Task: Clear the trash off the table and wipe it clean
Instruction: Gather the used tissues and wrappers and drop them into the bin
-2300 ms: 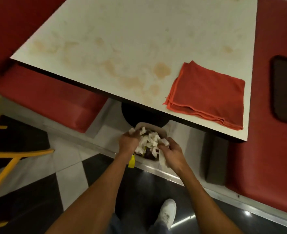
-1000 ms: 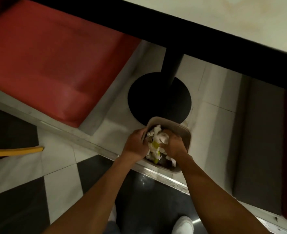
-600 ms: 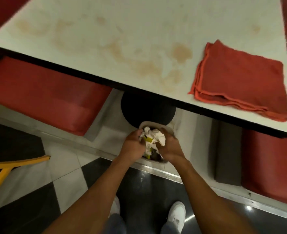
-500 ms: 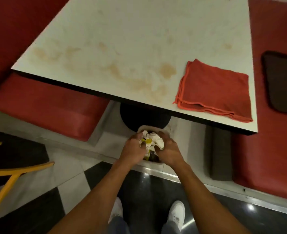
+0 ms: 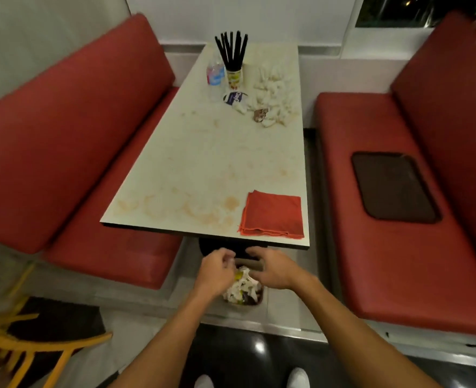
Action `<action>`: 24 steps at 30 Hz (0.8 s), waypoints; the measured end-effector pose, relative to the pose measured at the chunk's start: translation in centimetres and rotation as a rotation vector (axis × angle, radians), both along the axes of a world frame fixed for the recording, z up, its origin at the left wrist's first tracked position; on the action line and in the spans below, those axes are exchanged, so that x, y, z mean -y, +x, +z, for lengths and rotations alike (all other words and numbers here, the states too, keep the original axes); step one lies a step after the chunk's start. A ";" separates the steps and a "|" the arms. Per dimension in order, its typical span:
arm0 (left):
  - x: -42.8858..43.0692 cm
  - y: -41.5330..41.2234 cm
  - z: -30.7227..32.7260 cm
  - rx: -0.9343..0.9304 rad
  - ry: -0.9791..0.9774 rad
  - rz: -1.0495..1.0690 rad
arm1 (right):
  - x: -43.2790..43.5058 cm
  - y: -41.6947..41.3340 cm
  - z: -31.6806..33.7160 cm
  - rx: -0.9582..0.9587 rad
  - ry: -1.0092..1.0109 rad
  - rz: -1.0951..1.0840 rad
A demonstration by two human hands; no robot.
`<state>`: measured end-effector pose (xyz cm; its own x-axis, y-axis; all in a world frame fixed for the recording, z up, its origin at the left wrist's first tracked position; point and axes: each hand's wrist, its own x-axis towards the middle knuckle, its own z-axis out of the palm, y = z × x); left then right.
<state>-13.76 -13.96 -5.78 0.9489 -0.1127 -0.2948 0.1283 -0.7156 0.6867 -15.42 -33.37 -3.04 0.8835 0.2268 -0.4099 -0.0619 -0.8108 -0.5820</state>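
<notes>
- The left hand (image 5: 217, 271) hangs over the near left side of a small bin (image 5: 263, 293) on the floor. Its fingers are loosely curled, with nothing seen in their grasp.
- The right hand (image 5: 270, 268) is level with it on the other side of the bin. It is palm down with relaxed, slightly bent fingers, and it holds nothing.
- Between and just below the two hands, crumpled paper (image 5: 243, 287) with yellow scraps fills the bin to its rim. It cannot be told whether either hand's fingertips touch the heap.
- Just beyond the fingertips is the near edge of the table (image 5: 217, 163), with its black base (image 5: 217, 246) in shadow under it.
- A folded red cloth (image 5: 271, 214) lies on the table's near corner, ahead of the right hand.
- Brownish stains (image 5: 175, 205) spread across the near end, ahead of the left hand.
- Far from both hands, at the table's other end, trash is left: a heap of white napkins (image 5: 273, 93), a brown wrapper (image 5: 260, 114), a round lid (image 5: 235, 98), a water bottle (image 5: 214, 72) and a cup (image 5: 233, 77) holding black straws (image 5: 231, 49).
- Red benches flank the table. The one beyond the right hand (image 5: 399, 247) bears a dark tray (image 5: 393, 186), and the other (image 5: 77, 163) is out past the left hand.
- A yellow chair (image 5: 21, 345) stands well off to the left, behind the left hand.
</notes>
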 end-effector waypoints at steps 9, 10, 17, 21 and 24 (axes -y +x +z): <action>4.1 3.4 12.1 0.172 0.001 0.035 | 5.0 5.4 10.9 0.118 -0.016 0.099; 4.6 3.9 13.2 0.189 -0.003 0.042 | 5.4 6.1 12.0 0.128 -0.017 0.101; 7.4 8.0 19.5 0.229 -0.056 0.082 | 7.9 11.7 17.3 0.238 0.039 0.112; 8.0 11.3 21.2 0.256 -0.064 0.085 | 8.4 15.0 18.4 0.265 0.063 0.087; 8.2 14.1 21.4 0.265 -0.088 0.087 | 8.6 17.7 18.0 0.269 0.062 0.063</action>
